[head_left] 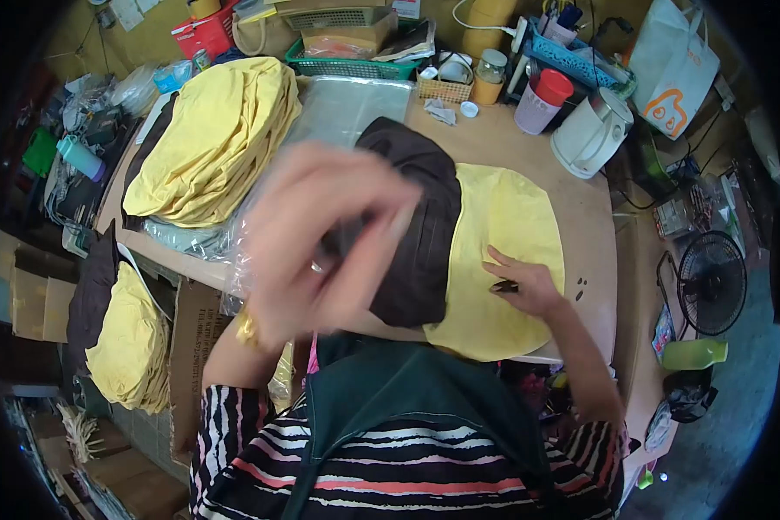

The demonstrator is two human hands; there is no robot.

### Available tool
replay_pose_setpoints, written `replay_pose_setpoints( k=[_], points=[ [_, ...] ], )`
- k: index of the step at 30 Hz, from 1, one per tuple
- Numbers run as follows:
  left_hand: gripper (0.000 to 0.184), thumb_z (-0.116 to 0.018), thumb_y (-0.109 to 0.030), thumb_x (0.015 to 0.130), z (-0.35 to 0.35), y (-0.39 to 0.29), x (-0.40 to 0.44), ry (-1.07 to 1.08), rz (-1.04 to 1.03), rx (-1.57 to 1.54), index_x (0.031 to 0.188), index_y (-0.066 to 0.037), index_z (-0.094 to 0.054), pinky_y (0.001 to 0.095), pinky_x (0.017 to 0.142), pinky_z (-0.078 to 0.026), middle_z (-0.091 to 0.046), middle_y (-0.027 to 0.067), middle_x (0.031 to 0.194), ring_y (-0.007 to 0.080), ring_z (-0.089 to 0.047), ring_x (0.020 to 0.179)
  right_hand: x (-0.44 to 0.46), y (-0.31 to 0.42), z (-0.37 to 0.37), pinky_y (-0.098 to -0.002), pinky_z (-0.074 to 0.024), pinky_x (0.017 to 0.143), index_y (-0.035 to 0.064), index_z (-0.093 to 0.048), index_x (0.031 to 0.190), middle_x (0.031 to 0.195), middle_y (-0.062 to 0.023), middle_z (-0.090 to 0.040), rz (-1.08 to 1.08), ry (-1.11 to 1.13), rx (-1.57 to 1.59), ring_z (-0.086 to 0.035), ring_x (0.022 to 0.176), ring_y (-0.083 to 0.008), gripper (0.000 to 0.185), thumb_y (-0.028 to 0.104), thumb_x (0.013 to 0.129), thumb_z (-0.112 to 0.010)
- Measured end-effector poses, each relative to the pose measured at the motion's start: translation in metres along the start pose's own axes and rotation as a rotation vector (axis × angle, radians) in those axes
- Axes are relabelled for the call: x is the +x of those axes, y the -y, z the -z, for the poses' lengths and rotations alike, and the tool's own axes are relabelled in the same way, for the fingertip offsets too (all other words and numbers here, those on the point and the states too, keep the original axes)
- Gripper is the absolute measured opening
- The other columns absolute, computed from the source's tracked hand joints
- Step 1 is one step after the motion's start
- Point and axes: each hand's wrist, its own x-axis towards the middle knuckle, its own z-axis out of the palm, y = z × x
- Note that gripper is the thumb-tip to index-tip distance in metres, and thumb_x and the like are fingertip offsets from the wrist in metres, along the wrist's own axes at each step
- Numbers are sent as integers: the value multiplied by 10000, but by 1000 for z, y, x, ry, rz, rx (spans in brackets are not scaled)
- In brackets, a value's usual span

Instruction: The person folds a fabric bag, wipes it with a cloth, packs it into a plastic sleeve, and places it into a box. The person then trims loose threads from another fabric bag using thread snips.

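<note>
My left hand [329, 234] is raised close to the camera and blurred, its fingers curled and thumb and forefinger brought together in a pinch. Whatever is between them, if anything, is too smeared to make out. Behind it lies a dark brown fabric piece [425, 251] with a stitched seam, joined to or overlapping a yellow fabric piece [511, 208]. My right hand [529, 286] rests on the yellow cloth, closed around a small dark tool [504, 286]; its kind is mostly hidden by the fingers.
A tall pile of yellow fabric [217, 139] stands at the table's left, near clear plastic sheets [347, 104]. Another yellow and brown stack [130, 347] sits lower left. A white kettle [591, 134], a pink cup [542, 104] and jars line the back; a fan [711, 282] stands right.
</note>
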Motion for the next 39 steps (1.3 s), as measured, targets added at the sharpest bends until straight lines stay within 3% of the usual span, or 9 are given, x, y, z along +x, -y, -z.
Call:
replay_pose_setpoints(
  k=[3, 7, 9, 13, 15, 17, 19, 23, 39],
  points=[
    [390, -701, -155, 802, -56, 75, -42, 329, 346, 158, 1123, 36, -591, 407, 888, -463, -616, 192, 1093, 354, -587, 1025, 6, -48, 12, -314, -524, 804, 81, -718, 1010, 1226, -89, -635, -7, 123, 401, -683, 895, -250, 220, 179, 815, -689],
    [676, -657, -406, 852, -98, 175, -90, 508, 680, 311, 1247, 117, -492, 412, 963, -441, -578, 284, 1193, 397, -562, 1116, 44, -13, 41, -329, -523, 832, 71, -699, 1045, 1209, -90, -643, -283, 151, 145, -673, 942, -267, 243, 168, 822, -686],
    [834, -651, -531, 821, -112, 198, -88, 504, 997, 283, 1270, 144, -454, 414, 930, -467, -548, 336, 1217, 409, -576, 1100, 57, -17, 8, -336, -538, 792, 98, -663, 1128, 1207, -59, -645, -41, -327, 76, -671, 935, -253, 333, 141, 798, -683],
    [648, -654, -433, 848, -129, 226, -82, 549, 1106, 360, 1254, 60, -544, 378, 877, -499, -661, 226, 1064, 322, -644, 1006, 50, -15, -39, -342, -553, 740, 165, -604, 1227, 1259, -27, -616, 73, -367, -133, -674, 910, -220, 506, 128, 732, -700],
    [567, -692, -235, 799, -136, 252, -98, 287, 1347, -443, 1226, 101, -527, 338, 826, -526, -661, 195, 1063, 243, -656, 936, 48, -25, -32, -337, -548, 732, 145, -613, 1212, 1237, -34, -628, 112, -344, -108, -675, 904, -224, 475, 138, 746, -704],
    [471, -664, -141, 790, -122, 221, -90, 187, 1307, -750, 1199, 67, -558, 315, 824, -522, -665, 143, 1046, 196, -646, 925, 51, -31, -14, -332, -544, 724, 125, -621, 1197, 1215, -41, -640, 151, -326, -84, -675, 898, -228, 446, 147, 760, -708],
    [400, -620, -5, 776, -108, 185, -83, 92, 1182, -1068, 1174, 13, -588, 288, 834, -510, -666, 69, 1036, 141, -631, 923, 68, -26, 28, -306, -516, 782, 65, -630, 1175, 1182, -75, -653, -381, 150, 137, -670, 926, -201, 382, 163, 811, -697],
    [333, -601, 70, 762, -105, 121, -73, 116, 1003, -1054, 1082, -23, -591, 251, 867, -463, -642, 4, 993, 90, -590, 921, 104, 34, 69, -282, -450, 905, -5, -622, 1165, 1035, -91, -684, 94, -491, 682, -611, 991, -159, 320, 128, 876, -658],
    [227, -699, -119, 875, -76, 90, -52, 84, 945, -855, 1050, 17, -651, 219, 781, -493, -666, 12, 901, 68, -609, 839, 142, 119, -1, -229, -461, 654, 24, -621, 903, 833, -1, -631, 125, -319, 1274, -562, 739, -57, 220, 89, 775, -788]
  ],
)
